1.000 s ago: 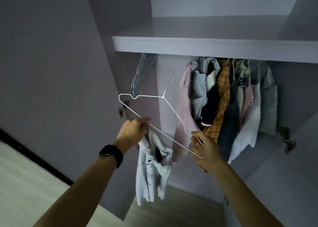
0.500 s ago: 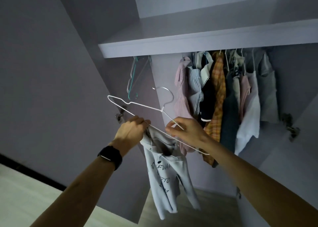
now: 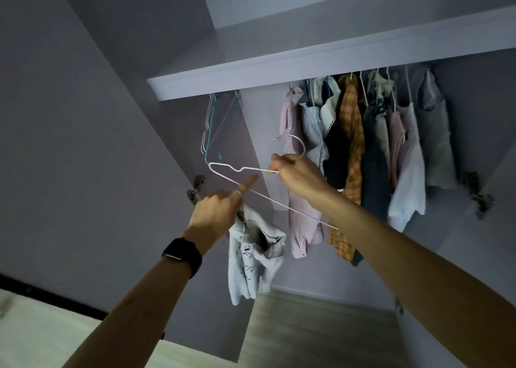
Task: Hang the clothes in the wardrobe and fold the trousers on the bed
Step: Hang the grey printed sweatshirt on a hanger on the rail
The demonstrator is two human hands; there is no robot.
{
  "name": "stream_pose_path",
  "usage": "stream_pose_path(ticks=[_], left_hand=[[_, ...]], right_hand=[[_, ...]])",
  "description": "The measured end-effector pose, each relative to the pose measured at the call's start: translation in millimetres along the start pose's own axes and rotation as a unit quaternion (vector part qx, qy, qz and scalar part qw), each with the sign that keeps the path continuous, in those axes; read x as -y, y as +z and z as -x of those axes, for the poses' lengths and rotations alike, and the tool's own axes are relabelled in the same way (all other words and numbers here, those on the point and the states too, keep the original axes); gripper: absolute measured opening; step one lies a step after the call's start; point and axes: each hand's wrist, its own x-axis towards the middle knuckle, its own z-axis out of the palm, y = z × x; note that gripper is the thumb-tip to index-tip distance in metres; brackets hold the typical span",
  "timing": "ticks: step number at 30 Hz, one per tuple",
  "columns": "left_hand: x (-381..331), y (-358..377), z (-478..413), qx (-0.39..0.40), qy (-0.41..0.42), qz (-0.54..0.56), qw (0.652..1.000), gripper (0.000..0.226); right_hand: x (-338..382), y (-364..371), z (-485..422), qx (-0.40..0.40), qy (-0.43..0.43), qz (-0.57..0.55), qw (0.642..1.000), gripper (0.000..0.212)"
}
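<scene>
Pale printed top [image 3: 251, 261] is held bunched in the left hand [image 3: 217, 214], index finger stretched against the white wire hanger [image 3: 252, 168]. The hanger's neck is gripped by the right hand [image 3: 298, 175], before the wardrobe's hung clothes [image 3: 351, 155].

My right hand [image 3: 298, 175] pinched the white wire hanger [image 3: 255, 169] by its neck | my left hand [image 3: 217, 212] gripped the pale-grey printed top [image 3: 251, 258]

Domestic interior, shown by an open built-in wardrobe [image 3: 259, 122]: a shelf [image 3: 307, 69] spans the top, shirts and tops [image 3: 354, 144] hang in a row beneath it, spare wire hangers [image 3: 208, 127] at left, door hinges [image 3: 195, 190], wood-look floor [image 3: 321, 328].
</scene>
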Motion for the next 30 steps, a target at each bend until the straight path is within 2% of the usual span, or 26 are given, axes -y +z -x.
stream_pose_path(ticks=[1, 3, 4, 5, 7, 8, 10, 13, 16, 20, 22, 24, 27, 30], left_hand=[[2.0, -0.7, -0.9, -0.029, -0.035, 0.025, 0.999, 0.074], [7.6, -2.6, -4.5, -0.073, -0.108, 0.076, 0.989, 0.044], [10.7, -3.3, -6.6, -0.078, -0.140, 0.092, 0.983, 0.031], [13.0, -4.7, -9.5, -0.073, -0.166, 0.108, 0.978, 0.023], [16.0, -9.7, -14.4, -0.042, -0.209, 0.153, 0.965, 0.020], [15.9, -13.2, -16.2, -0.027, -0.225, 0.174, 0.958, 0.019], [14.3, -22.0, -19.8, -0.019, -0.238, 0.211, 0.948, 0.017], [8.7, -43.5, -25.6, -0.035, -0.231, 0.272, 0.934, 0.018], [7.1, -64.5, -25.2, -0.039, -0.228, 0.298, 0.926, 0.019], [21.1, -82.3, -13.5, -0.078, -0.230, 0.349, 0.905, 0.016], [30.7, -90.2, -8.4, -0.102, -0.232, 0.371, 0.894, 0.019], [42.8, -95.2, -2.7, -0.121, -0.249, 0.346, 0.896, 0.025], [60.3, -94.4, 9.1, -0.150, -0.290, 0.235, 0.915, 0.016], [55.5, -86.6, 15.7, -0.137, -0.257, 0.157, 0.944, 0.020]], right_hand=[[-9.0, -6.3, 0.1, -0.030, 0.007, -0.006, 1.000, 0.038], [-24.4, -20.3, 3.8, -0.107, 0.034, -0.122, 0.986, 0.036], [-30.5, -26.7, 6.9, -0.148, 0.061, -0.214, 0.963, 0.038], [-35.6, -31.2, 10.5, -0.182, 0.092, -0.321, 0.925, 0.040], [-37.0, -32.4, 18.8, -0.193, 0.135, -0.512, 0.826, 0.041], [-35.7, -28.9, 21.3, -0.179, 0.136, -0.567, 0.792, 0.042], [-24.2, -14.7, 24.3, -0.144, 0.123, -0.603, 0.775, 0.044], [-2.5, 9.4, 15.7, -0.117, 0.084, -0.583, 0.800, 0.037], [3.8, 20.2, -1.0, -0.118, 0.050, -0.514, 0.848, 0.023], [-31.7, 29.6, -12.4, -0.066, 0.028, -0.344, 0.936, 0.024], [-53.9, 35.9, -10.1, -0.016, 0.038, -0.278, 0.960, 0.021], [-73.2, 33.8, -12.9, -0.021, 0.023, -0.185, 0.982, 0.026], [-91.5, 15.5, -20.4, -0.056, -0.019, -0.080, 0.995, 0.029], [-87.1, 7.2, -26.6, 0.014, -0.068, 0.053, 0.996, 0.030]])
